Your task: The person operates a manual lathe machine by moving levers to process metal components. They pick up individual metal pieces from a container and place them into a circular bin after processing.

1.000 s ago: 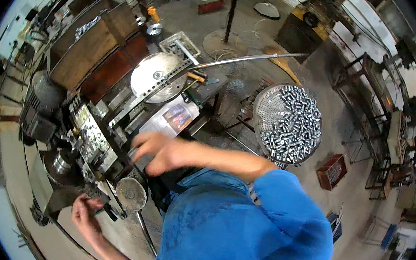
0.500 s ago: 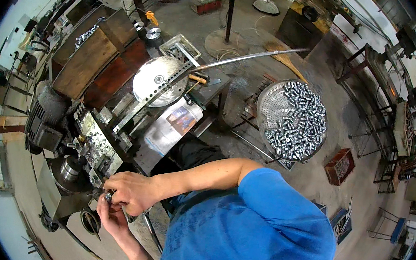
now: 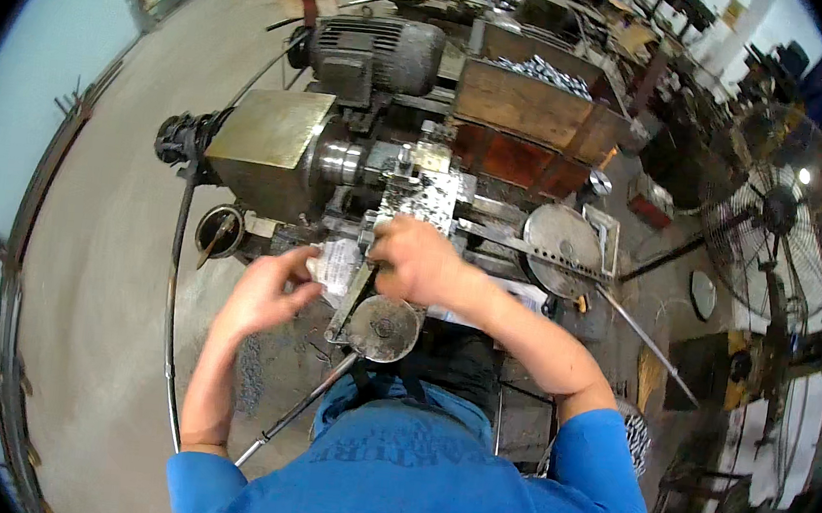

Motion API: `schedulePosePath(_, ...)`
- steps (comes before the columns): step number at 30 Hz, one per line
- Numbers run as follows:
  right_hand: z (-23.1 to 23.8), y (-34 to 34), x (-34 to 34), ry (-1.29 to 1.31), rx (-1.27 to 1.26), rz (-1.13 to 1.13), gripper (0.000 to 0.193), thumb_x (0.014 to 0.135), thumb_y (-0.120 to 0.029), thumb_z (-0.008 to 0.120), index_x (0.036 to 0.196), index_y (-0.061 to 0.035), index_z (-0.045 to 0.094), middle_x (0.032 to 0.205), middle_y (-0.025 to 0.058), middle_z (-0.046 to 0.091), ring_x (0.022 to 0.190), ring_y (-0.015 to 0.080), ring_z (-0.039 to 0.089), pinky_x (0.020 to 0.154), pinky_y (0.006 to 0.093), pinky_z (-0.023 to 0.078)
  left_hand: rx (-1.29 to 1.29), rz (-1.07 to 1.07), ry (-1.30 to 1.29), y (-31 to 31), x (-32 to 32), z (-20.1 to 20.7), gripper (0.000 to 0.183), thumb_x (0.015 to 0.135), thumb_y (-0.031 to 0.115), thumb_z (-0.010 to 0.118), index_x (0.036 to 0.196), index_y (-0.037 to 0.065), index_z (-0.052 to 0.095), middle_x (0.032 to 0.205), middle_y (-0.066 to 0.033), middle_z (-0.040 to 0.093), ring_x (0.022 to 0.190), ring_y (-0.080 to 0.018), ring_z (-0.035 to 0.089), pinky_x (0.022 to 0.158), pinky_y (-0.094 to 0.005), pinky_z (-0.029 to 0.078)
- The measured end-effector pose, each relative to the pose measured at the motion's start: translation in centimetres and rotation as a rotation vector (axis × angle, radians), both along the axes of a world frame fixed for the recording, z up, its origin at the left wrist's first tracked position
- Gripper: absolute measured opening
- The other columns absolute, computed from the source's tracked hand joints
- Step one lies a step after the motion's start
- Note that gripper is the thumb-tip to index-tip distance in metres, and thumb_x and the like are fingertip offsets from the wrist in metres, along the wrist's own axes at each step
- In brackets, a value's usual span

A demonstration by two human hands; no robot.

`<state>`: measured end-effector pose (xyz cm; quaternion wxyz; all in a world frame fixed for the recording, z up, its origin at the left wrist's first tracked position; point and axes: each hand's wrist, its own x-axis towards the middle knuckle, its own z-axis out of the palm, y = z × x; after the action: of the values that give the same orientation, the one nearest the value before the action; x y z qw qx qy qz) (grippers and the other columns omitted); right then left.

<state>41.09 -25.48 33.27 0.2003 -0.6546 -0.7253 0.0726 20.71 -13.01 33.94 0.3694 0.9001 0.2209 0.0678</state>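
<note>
A small lathe-like machine stands before me, with a metal spindle [image 3: 341,163] and a chip-covered slide [image 3: 427,191]. My left hand [image 3: 267,294] is at the front of the machine, thumb and fingers apart. Its fingertips are beside a white printed sheet or bag [image 3: 336,267]. My right hand [image 3: 422,263] is curled at the front of the slide, above a flat metal bar [image 3: 352,302]. What its fingers close on is hidden. A round metal disc [image 3: 383,329] sits just below the right hand, near my body.
Behind the machine are an electric motor [image 3: 376,53] and a wooden box [image 3: 520,104] holding metal parts [image 3: 547,75]. To the right, a round plate [image 3: 563,243], a long rod [image 3: 648,344] and a fan [image 3: 777,208] stand. A handwheel [image 3: 221,230] juts out at left.
My view has swung left toward the machine. My hands, together on a small metal part before, are now apart: the left by the white sheet, the right at the slide.
</note>
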Motion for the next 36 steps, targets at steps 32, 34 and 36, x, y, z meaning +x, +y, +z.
schedulePosePath(32, -1.0, 16.5, 5.3, 0.114, -0.124, -0.513, 0.027, 0.055, -0.019, 0.056, 0.064, 0.0064, 0.060, 0.063, 0.0257, 0.056, 0.062, 0.0330, 0.060, 0.064, 0.0371, 0.047, 0.840, 0.885, 0.581, 18.8, -31.0, -11.8, 0.011, 0.071, 0.009, 0.056, 0.081, 0.005, 0.058, 0.069, -0.0167, 0.060, 0.065, -0.0337, 0.060, 0.059, -0.0440, 0.048)
schedulePosePath(34, -0.5, 16.9, 4.9, 0.118, -0.133, -0.518, 0.029, 0.055, -0.020, 0.058, 0.066, 0.0062, 0.060, 0.068, 0.0264, 0.057, 0.068, 0.0353, 0.060, 0.067, 0.0376, 0.048, 0.949, 0.837, 0.559, 21.8, -32.7, -11.4, 0.008, 0.070, 0.007, 0.055, 0.077, 0.005, 0.055, 0.068, -0.0164, 0.060, 0.064, -0.0338, 0.060, 0.058, -0.0436, 0.048)
schedulePosePath(36, 0.6, 16.4, 4.6, 0.134, -0.190, -0.519, 0.032, 0.056, -0.022, 0.061, 0.070, 0.0063, 0.061, 0.079, 0.0277, 0.060, 0.079, 0.0392, 0.060, 0.072, 0.0387, 0.049, 0.986, 0.795, 0.536, 22.9, -33.0, -12.1, 0.007, 0.069, 0.006, 0.054, 0.076, 0.004, 0.054, 0.068, -0.0162, 0.060, 0.064, -0.0342, 0.060, 0.058, -0.0434, 0.048)
